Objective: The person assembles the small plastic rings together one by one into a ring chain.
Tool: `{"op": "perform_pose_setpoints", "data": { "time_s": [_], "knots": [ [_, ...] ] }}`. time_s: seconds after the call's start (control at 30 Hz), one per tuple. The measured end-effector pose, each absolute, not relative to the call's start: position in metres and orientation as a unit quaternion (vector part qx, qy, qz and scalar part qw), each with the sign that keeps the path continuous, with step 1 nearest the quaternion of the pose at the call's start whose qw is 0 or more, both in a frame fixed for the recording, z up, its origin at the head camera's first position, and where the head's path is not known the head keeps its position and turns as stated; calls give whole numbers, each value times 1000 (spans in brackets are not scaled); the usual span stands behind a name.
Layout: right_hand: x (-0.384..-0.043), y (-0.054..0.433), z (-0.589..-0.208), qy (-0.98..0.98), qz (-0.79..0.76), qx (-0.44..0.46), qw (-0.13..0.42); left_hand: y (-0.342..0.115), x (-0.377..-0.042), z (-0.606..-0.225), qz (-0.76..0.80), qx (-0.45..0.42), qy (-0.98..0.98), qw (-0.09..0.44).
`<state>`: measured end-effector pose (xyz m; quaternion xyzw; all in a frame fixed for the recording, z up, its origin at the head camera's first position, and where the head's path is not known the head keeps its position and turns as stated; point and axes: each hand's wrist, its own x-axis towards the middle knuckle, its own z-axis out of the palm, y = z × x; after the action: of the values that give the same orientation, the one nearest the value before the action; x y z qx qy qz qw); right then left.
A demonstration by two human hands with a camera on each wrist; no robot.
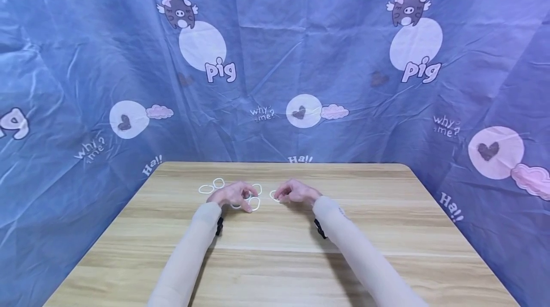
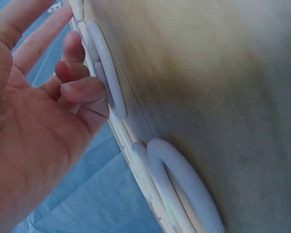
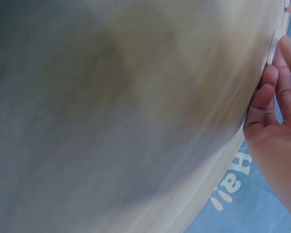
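Observation:
Several thin white rings lie flat on the wooden table. My left hand [image 1: 235, 194] hovers over a cluster of them, thumb and index finger spread apart around a white ring [image 1: 254, 204]. The left wrist view shows its other fingers loosely bent beside another ring [image 2: 106, 68]; whether they touch it is hard to tell. To the right, my right hand [image 1: 296, 191] pinches the edge of a separate ring [image 1: 272, 195] at the tabletop. In the right wrist view only a sliver of that ring [image 3: 271, 48] shows by the fingertips.
Two more rings, a flatter-looking one [image 1: 206, 189] and a rounder one [image 1: 218, 183], lie left of my left hand. The wooden table [image 1: 275, 259] has rounded far corners. Behind it hangs a blue printed cloth [image 1: 266, 58], which also runs along both sides.

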<state>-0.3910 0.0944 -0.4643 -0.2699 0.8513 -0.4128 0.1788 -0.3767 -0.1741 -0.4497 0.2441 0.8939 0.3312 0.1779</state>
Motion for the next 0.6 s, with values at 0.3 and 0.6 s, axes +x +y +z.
{"op": "perform_pose_setpoints", "data": {
  "time_s": [0.3, 0.6],
  "knots": [
    [-390, 93, -460, 858, -394, -274, 182, -172, -377, -449, 300, 247, 908, 159],
    [-398, 93, -465, 854, -359, -332, 175, -166, -378, -447, 278, 255, 912, 164]
  ]
}}
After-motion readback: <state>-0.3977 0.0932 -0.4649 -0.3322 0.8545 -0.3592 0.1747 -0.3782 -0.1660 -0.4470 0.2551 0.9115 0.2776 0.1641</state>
